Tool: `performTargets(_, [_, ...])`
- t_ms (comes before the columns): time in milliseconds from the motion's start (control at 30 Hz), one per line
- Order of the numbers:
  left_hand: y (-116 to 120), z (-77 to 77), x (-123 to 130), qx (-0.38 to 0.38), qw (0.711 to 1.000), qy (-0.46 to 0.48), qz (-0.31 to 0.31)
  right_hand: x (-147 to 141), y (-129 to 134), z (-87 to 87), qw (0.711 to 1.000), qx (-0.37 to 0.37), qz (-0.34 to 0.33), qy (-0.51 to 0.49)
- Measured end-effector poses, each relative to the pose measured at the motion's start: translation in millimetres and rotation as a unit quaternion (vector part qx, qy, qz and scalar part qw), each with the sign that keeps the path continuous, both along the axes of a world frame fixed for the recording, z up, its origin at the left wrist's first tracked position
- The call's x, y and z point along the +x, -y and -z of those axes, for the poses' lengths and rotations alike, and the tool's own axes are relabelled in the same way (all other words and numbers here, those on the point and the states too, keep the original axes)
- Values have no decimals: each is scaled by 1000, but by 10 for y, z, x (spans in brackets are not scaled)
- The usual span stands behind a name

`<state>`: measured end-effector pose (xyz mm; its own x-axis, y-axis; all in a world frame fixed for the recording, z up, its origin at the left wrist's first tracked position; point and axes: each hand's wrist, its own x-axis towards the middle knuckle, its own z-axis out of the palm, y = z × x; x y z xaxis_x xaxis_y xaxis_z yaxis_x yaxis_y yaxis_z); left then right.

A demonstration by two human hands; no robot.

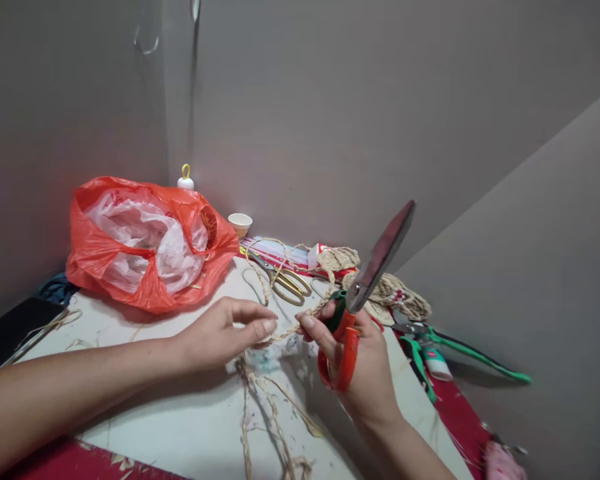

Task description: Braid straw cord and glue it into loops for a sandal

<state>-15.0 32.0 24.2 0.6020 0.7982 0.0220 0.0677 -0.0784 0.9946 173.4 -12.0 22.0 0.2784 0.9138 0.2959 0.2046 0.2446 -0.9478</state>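
Observation:
A braided straw cord (pixel 286 332) runs between my two hands above the white work board. My left hand (pixel 215 337) pinches one stretch of it between thumb and fingers. In my right hand (pixel 367 370) are scissors (pixel 383 257) with orange handles, their blades pointing up and away. The thumb and fingertips of this same hand also hold the cord. Below my left hand, loose braided strands (pixel 273 407) hang or lie toward the near edge. From my right hand the cord leads back to the far side of the board.
A red plastic bag (pixel 153 293) with white plastic inside stands at the back left. Gold-handled scissors (pixel 293 287), a paper cup (pixel 241 223) and woven straw pieces (pixel 405 300) lie along the back. Green-handled pliers (pixel 473 350) rest at the right, near the grey wall (pixel 340 120).

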Motion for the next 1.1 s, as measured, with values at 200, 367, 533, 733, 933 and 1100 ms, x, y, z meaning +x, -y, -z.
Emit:
performTargets(200, [90,167,68,-154,984,24,91,4,-5,5,999,21,28,11])
performTargets(367, [82,176,67,-124,989,34,76,20,-36,76,1000,7,20,-7])
performTargets(533, [75,115,46,-141,985,30,96,30,-83,138,999,-5,5,-48])
performTargets(733, [93,149,52,-171,978,34,113,30,-96,136,999,-12,-5,-53])
performTargets(933, [80,243,84,-176,979,72,78,33,-76,97,1000,-23,1,-20])
performTargets(1100, [-49,204,64,-182,974,132,-12,61,-109,150,997,-76,-13,-2])
